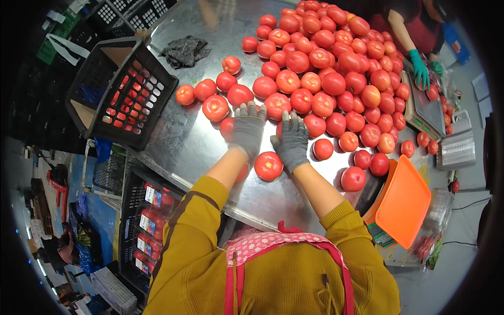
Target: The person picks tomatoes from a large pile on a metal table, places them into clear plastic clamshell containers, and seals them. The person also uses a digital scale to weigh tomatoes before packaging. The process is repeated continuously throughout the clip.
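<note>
A large heap of red tomatoes (334, 61) covers the far right of the metal table (220, 173). My left hand (249, 128), in a grey glove, lies over tomatoes at the heap's near left edge, its fingertips beside another one. Also gloved in grey, my right hand (292, 139) rests with its fingers spread on a tomato that it mostly hides. Whether either hand grips a tomato is not clear. A single tomato (268, 166) sits between my forearms, and part of another shows beside my left forearm. Several loose tomatoes (215, 108) lie to the left.
A black plastic crate (118, 94) stands tilted on the table's left. Behind it lies a dark cloth (185, 51). An orange tray (405, 201) sits on a scale at right. A co-worker's green-gloved hand (419, 69) is by another scale (425, 110). Packed tomatoes (151, 224) fill a lower crate.
</note>
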The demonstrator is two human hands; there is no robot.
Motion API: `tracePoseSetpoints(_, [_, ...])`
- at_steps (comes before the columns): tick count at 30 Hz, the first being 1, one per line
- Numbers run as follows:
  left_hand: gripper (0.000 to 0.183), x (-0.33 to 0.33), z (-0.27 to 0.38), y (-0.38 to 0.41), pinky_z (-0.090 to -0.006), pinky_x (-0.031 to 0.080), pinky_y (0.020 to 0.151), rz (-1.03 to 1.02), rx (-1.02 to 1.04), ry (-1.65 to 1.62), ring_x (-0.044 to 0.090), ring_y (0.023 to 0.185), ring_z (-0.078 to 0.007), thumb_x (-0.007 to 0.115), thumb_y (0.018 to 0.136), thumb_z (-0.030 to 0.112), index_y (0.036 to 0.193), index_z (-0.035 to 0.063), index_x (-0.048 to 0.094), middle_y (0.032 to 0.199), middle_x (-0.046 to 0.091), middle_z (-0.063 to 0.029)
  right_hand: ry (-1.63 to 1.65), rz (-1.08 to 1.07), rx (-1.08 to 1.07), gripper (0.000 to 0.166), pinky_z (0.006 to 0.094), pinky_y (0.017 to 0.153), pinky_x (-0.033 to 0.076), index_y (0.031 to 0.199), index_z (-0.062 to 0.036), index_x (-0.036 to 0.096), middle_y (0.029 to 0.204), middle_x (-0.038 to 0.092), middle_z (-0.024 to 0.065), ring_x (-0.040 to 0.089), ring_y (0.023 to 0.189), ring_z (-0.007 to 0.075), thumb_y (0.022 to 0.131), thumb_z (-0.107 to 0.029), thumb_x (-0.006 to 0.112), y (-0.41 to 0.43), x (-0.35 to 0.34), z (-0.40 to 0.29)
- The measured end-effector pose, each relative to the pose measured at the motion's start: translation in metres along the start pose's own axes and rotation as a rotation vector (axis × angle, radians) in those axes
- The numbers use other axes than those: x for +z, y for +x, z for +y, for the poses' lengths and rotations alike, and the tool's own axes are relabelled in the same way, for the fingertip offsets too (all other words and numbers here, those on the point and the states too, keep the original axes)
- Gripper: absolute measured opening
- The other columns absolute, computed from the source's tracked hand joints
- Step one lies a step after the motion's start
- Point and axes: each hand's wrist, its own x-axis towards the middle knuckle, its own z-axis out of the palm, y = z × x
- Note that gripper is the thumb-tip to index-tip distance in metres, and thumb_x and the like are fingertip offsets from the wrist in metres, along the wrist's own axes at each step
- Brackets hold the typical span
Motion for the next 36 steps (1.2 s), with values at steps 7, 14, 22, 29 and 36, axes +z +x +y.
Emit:
tracePoseSetpoints(7, [0.042,-0.028,0.003,0.003,-0.0463,0.037,0.103,-0.028,-0.107,-0.466,0.046,0.121,-0.0371,0.065,0.081,0.026,0.116,0.0043,0.057,0.130,0.049,-0.0209,0.259,-0.256,-0.012,0.072,0.0427,0.104,0.035,0.138,-0.0071,0.043,0.133,0.045,0.0209,0.045,0.122,0.0337,0.076,-0.027,0.073,-0.011,-0.052,0.015])
tracePoseSetpoints(14, [0.050,-0.099,0.051,-0.013,-0.0304,0.050,0.074,-0.437,-0.805,-2.416,0.056,0.091,-0.0152,0.069,0.083,0.037,0.120,0.0088,0.049,0.107,0.054,-0.0033,1.719,0.112,0.606,0.061,0.0384,0.096,0.047,0.136,-0.0103,0.045,0.130,0.050,0.0089,0.052,0.117,0.0231,0.084,-0.032,0.068,-0.112,-0.127,0.057])
tracePoseSetpoints(22, [0.067,-0.135,0.244,-0.028,-0.0317,0.052,0.078,-0.801,0.018,-1.902,0.058,0.097,-0.0197,0.071,0.082,0.042,0.131,0.0052,0.045,0.114,0.055,-0.0102,1.640,0.708,0.558,0.063,0.0429,0.093,0.052,0.142,-0.0091,0.038,0.131,0.051,0.0120,0.055,0.116,0.0271,0.091,-0.040,0.060,-0.233,-0.249,0.202])
tracePoseSetpoints(29, [0.050,-0.134,0.317,-0.007,-0.0340,0.057,0.058,-1.132,-0.011,-2.114,0.068,0.077,-0.0254,0.060,0.088,0.039,0.122,0.0042,0.050,0.104,0.062,-0.0136,2.297,0.640,0.821,0.064,0.0532,0.084,0.052,0.135,-0.0137,0.043,0.130,0.051,0.0115,0.051,0.120,0.0283,0.088,-0.053,0.060,-0.286,-0.268,0.237])
tracePoseSetpoints(36, [0.063,-0.189,0.372,-0.022,-0.0395,0.046,0.094,-0.764,0.307,-1.498,0.058,0.110,-0.0326,0.064,0.086,0.047,0.126,0.0004,0.048,0.112,0.059,-0.0200,0.585,0.910,0.650,0.058,0.0382,0.096,0.046,0.130,-0.0082,0.054,0.121,0.056,0.0127,0.054,0.113,0.0268,0.083,-0.038,0.071,-0.294,-0.279,0.260])
